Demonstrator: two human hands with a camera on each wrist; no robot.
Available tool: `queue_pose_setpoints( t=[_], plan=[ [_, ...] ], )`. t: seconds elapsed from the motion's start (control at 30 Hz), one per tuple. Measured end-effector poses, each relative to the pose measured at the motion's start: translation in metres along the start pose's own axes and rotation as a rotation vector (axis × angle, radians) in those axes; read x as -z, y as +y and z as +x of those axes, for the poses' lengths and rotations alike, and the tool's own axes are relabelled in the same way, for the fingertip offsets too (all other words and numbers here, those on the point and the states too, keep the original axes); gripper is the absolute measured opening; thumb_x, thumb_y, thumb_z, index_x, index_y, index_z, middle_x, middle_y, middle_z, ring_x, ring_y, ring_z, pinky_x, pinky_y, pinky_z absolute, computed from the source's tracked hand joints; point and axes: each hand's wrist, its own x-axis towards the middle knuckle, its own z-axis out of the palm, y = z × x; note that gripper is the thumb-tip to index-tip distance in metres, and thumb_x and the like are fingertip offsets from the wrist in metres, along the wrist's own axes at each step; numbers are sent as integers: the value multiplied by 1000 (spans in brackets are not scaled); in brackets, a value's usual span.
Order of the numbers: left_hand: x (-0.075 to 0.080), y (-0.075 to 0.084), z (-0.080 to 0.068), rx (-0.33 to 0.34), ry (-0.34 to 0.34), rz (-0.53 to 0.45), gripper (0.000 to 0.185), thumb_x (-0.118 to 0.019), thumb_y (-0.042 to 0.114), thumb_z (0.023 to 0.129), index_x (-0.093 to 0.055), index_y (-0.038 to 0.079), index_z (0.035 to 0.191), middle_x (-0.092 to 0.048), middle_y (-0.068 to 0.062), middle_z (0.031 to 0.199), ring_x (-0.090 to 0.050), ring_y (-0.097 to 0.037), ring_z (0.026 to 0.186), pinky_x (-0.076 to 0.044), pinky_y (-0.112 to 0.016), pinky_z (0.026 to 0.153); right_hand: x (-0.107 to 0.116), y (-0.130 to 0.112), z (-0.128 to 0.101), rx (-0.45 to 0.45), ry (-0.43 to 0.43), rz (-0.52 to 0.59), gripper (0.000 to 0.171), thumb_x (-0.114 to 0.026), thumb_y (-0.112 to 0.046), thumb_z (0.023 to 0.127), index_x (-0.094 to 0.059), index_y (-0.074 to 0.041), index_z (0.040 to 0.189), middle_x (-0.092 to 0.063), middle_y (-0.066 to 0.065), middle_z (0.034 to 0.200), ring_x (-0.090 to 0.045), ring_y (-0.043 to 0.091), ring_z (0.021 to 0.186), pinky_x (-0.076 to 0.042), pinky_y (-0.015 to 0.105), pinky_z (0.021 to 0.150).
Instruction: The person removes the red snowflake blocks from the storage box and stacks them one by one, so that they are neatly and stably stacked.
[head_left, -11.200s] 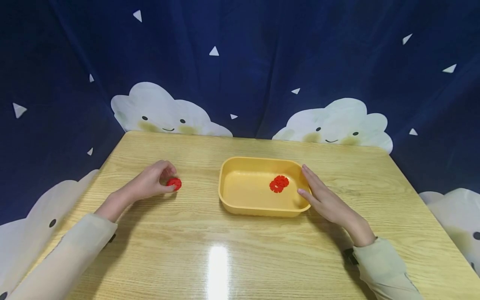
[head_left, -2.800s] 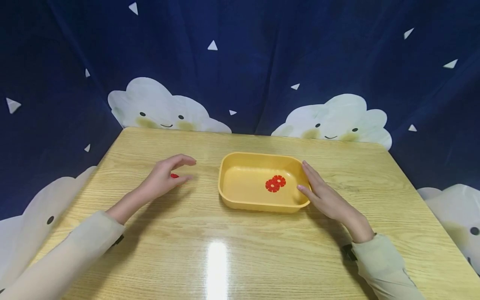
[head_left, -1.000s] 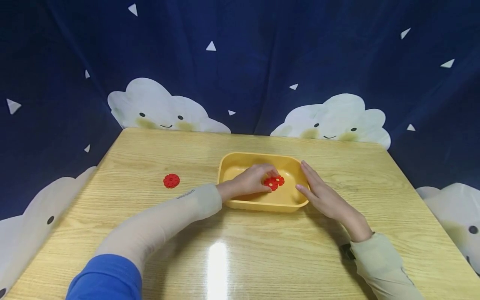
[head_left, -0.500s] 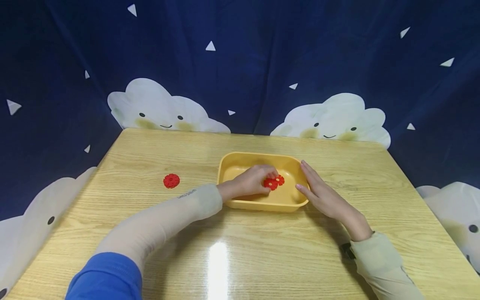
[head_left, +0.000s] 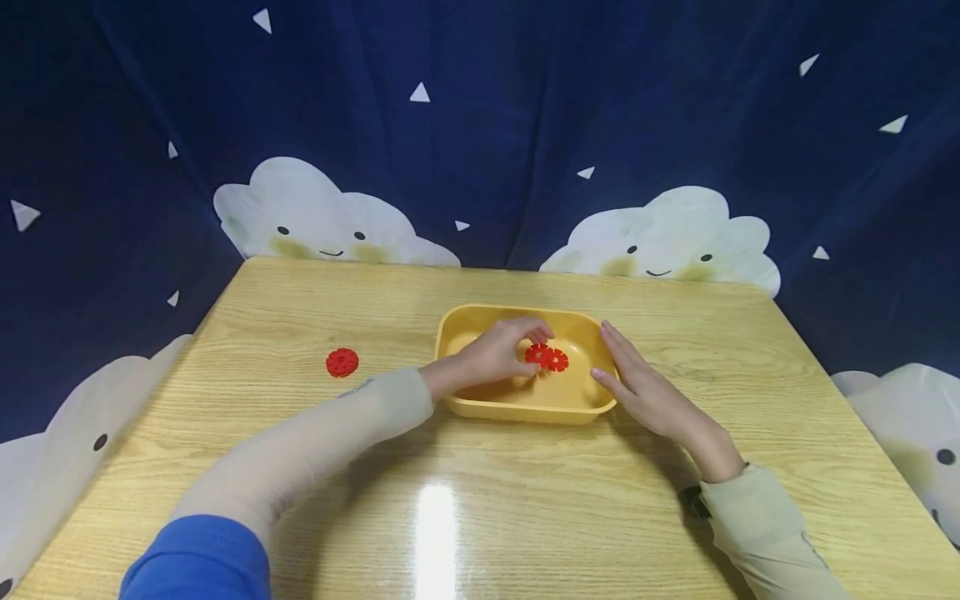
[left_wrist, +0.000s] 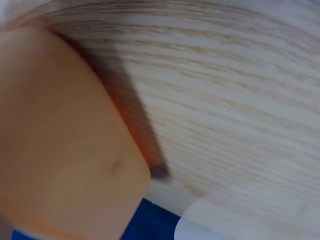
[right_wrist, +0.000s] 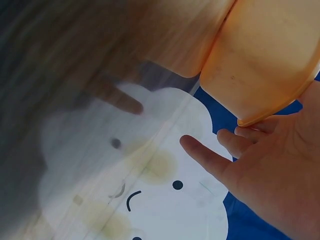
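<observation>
A yellow tray (head_left: 457, 333) sits on the middle of the wooden table. Two joined red flower-shaped discs (head_left: 555, 361) lie inside it. My left hand (head_left: 534, 350) reaches into the tray, thumb and forefinger pinching the left disc of the pair. My right hand (head_left: 611, 358) lies flat against the tray's right outer wall with its fingers straight. In the right wrist view the same hand (right_wrist: 250, 165) touches the tray's rim (right_wrist: 270, 112). The left wrist view is blurred and shows only the tray wall (left_wrist: 60, 140). A third red disc (head_left: 342, 362) lies alone on the table to the left.
The wooden table (head_left: 480, 500) ends against a dark blue cloth with white clouds (head_left: 480, 125), which hangs behind it and on both sides. A bright glare spot (head_left: 437, 533) marks the front of the table.
My left hand left the single disc on the table and crossed into the tray. In the last half second its fingers closed on the left disc and raised it slightly. My right hand stayed put.
</observation>
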Motion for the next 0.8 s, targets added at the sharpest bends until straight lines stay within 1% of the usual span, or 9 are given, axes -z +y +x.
queue_pose_setpoints(
  t=[0.07,0.17,0.23,0.33,0.47,0.6,0.7,0.8],
  plan=[
    [6,1,-3,7,19,-25,44,-74,5,73,-55,2,113,-61,-10,109,-57,-19,99,-45,-34,90,0,0,0,0,-1,-2,70,-41,-43,96,-4,-14,148,2,-3,153,-4,23,139,-15,52,107],
    [16,4,-9,10,43,-52,46,-75,6,73,-54,3,114,-60,-8,110,-56,-18,101,-44,-32,92,0,-1,0,-1,-7,-4,70,-40,-43,96,-3,-14,148,2,-4,153,-4,23,139,-15,52,108],
    [23,5,-14,7,60,-63,47,-74,6,73,-54,4,116,-60,-6,111,-56,-17,102,-42,-29,94,0,0,0,1,-10,-1,70,-40,-43,96,-3,-14,148,3,-4,153,-3,23,139,-15,52,108],
    [35,5,-23,7,95,-69,47,-73,5,73,-54,4,116,-60,-5,111,-56,-16,103,-40,-23,96,0,0,0,2,-5,2,70,-40,-43,96,-3,-15,148,3,-4,153,-4,23,139,-15,52,108],
    [54,5,-37,31,154,-55,48,-73,2,72,-55,4,116,-60,-4,110,-57,-15,102,-39,-21,96,-1,0,-1,3,-4,3,70,-40,-43,96,-3,-15,148,3,-5,153,-3,23,139,-15,52,108],
    [75,3,-54,39,203,-41,48,-72,0,71,-56,5,115,-61,-3,108,-57,-15,101,-41,-24,95,-1,0,-1,-5,-8,5,70,-40,-44,96,-2,-16,148,4,-7,152,-2,20,139,-14,51,108],
    [89,-1,-70,48,230,-28,48,-72,0,71,-55,5,116,-61,-2,108,-57,-15,102,-41,-26,95,-1,0,-1,-5,-7,2,71,-40,-44,95,-2,-16,148,4,-7,152,-2,20,139,-14,50,108],
    [101,-5,-87,76,257,-4,50,-74,2,71,-55,7,116,-60,0,109,-56,-15,103,-41,-25,96,-1,0,0,3,-5,-3,70,-40,-44,95,-1,-18,148,3,-6,153,-2,21,139,-14,51,108]
  ],
)
